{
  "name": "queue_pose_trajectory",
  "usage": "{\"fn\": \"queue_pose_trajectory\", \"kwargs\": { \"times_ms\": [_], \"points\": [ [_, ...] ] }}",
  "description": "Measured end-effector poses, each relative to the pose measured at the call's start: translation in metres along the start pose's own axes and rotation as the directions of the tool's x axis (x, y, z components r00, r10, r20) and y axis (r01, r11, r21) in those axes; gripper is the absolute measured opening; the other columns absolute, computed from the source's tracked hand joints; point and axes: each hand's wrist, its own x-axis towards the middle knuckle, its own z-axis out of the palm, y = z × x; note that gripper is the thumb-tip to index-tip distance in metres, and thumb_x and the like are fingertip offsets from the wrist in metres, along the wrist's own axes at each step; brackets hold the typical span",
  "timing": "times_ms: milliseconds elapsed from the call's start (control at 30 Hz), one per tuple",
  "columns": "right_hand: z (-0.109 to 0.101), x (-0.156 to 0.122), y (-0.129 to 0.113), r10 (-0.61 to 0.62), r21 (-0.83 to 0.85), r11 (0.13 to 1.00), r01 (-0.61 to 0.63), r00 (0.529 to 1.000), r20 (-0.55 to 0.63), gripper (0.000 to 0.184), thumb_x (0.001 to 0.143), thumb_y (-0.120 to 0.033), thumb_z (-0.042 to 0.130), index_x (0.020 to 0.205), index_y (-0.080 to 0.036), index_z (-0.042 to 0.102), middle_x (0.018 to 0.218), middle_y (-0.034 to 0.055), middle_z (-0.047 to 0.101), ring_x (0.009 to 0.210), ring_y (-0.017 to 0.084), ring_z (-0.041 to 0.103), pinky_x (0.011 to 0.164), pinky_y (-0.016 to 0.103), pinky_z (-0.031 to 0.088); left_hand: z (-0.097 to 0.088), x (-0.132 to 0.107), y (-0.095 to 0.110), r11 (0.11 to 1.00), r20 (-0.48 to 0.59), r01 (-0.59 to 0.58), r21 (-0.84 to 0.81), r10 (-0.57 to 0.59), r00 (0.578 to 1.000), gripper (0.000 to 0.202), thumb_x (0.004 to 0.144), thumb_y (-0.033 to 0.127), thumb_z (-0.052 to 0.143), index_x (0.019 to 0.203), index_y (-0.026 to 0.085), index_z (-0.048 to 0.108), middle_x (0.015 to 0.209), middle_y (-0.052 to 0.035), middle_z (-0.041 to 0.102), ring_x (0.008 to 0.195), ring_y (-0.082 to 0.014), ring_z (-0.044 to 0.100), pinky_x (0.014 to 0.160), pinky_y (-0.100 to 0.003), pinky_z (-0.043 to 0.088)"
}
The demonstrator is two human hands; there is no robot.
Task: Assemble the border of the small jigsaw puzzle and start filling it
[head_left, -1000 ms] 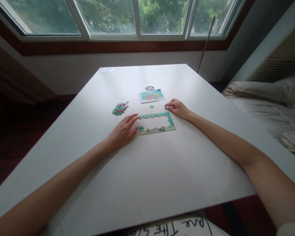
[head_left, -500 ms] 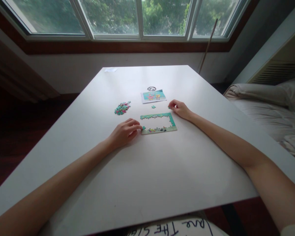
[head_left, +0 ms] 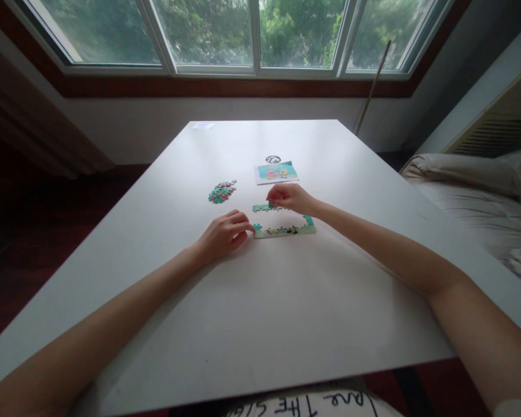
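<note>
A jigsaw puzzle (head_left: 282, 233) lies on the white table with its border joined and its middle bare. My left hand (head_left: 226, 233) rests at the puzzle's left edge, fingers loosely bent and slightly apart, a fingertip touching the border. Over the puzzle's top edge, my right hand (head_left: 293, 198) pinches a green puzzle piece (head_left: 271, 204) between thumb and fingers; the hand covers part of the top border. Left of the puzzle sits a pile of loose puzzle pieces (head_left: 221, 192). Behind my right hand lies a picture card (head_left: 278, 171) with pink and yellow cartoon figures.
The white table (head_left: 260, 301) reaches toward a window (head_left: 295, 35). A dark round mark or object (head_left: 273, 159) is just beyond the card. A pale paper (head_left: 203, 125) lies at the far left corner. A cushioned seat (head_left: 469, 197) stands at the right, and a stick (head_left: 375, 84) leans by the window.
My right hand has moved left from beside the card to above the puzzle's top border. The single piece between card and puzzle no longer shows. My left hand stays by the left edge.
</note>
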Motion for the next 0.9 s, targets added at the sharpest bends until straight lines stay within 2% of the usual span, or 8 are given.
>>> {"fn": "queue_pose_trajectory", "kwargs": {
  "times_ms": [200, 333, 467, 767, 900],
  "points": [
    [0.022, 0.011, -0.025, -0.026, 0.014, 1.000, 0.025, 0.997, 0.076, 0.012, 0.069, -0.022, 0.066, 0.075, -0.013, 0.063, 0.071, 0.0018, 0.066, 0.067, 0.011, 0.059, 0.064, 0.024, 0.046, -0.010, 0.005, 0.010, 1.000, 0.000, 0.001, 0.023, -0.001, 1.000, 0.025, 0.083, 0.008, 0.044, 0.089, 0.018, 0.066, 0.081, -0.0046, 0.060, 0.077, -0.0143, 0.052, 0.067, -0.025, 0.045],
    [0.025, 0.010, -0.029, 0.041, -0.007, 0.999, -0.040, 0.993, 0.115, 0.013, 0.069, -0.024, 0.066, 0.074, -0.012, 0.064, 0.070, 0.0016, 0.066, 0.065, 0.011, 0.058, 0.061, 0.023, 0.044, -0.011, 0.007, 0.012, 1.000, 0.002, 0.010, 0.006, -0.010, 1.000, 0.025, 0.083, 0.009, 0.044, 0.087, 0.018, 0.067, 0.080, -0.0046, 0.061, 0.077, -0.0143, 0.052, 0.066, -0.024, 0.045],
    [0.023, 0.006, -0.026, 0.048, -0.056, 0.998, -0.040, 0.987, 0.152, 0.013, 0.070, -0.024, 0.065, 0.076, -0.012, 0.066, 0.071, 0.0015, 0.066, 0.065, 0.011, 0.058, 0.061, 0.023, 0.042, -0.008, 0.009, 0.011, 1.000, 0.009, 0.013, -0.007, -0.013, 1.000, 0.025, 0.083, 0.010, 0.044, 0.087, 0.018, 0.067, 0.079, -0.0047, 0.061, 0.077, -0.0143, 0.052, 0.066, -0.024, 0.045],
    [0.027, 0.003, -0.028, 0.062, -0.124, 0.991, -0.048, 0.992, 0.111, 0.009, 0.070, -0.018, 0.065, 0.075, -0.011, 0.067, 0.068, 0.0011, 0.065, 0.063, 0.010, 0.056, 0.059, 0.021, 0.040, -0.007, 0.010, 0.009, 0.999, 0.051, 0.040, -0.036, -0.038, 0.998, 0.026, 0.083, 0.011, 0.043, 0.085, 0.018, 0.068, 0.076, -0.0049, 0.063, 0.075, -0.0141, 0.053, 0.066, -0.024, 0.044],
    [0.029, 0.001, -0.028, 0.032, -0.226, 0.974, -0.018, 0.998, 0.058, 0.007, 0.070, -0.018, 0.066, 0.073, -0.012, 0.069, 0.068, 0.0012, 0.064, 0.064, 0.010, 0.055, 0.061, 0.021, 0.038, -0.006, 0.010, 0.009, 0.998, 0.042, 0.031, -0.046, -0.029, 0.999, 0.026, 0.083, 0.009, 0.043, 0.085, 0.018, 0.067, 0.076, -0.0042, 0.062, 0.074, -0.0136, 0.053, 0.066, -0.023, 0.043]
  ]
}}
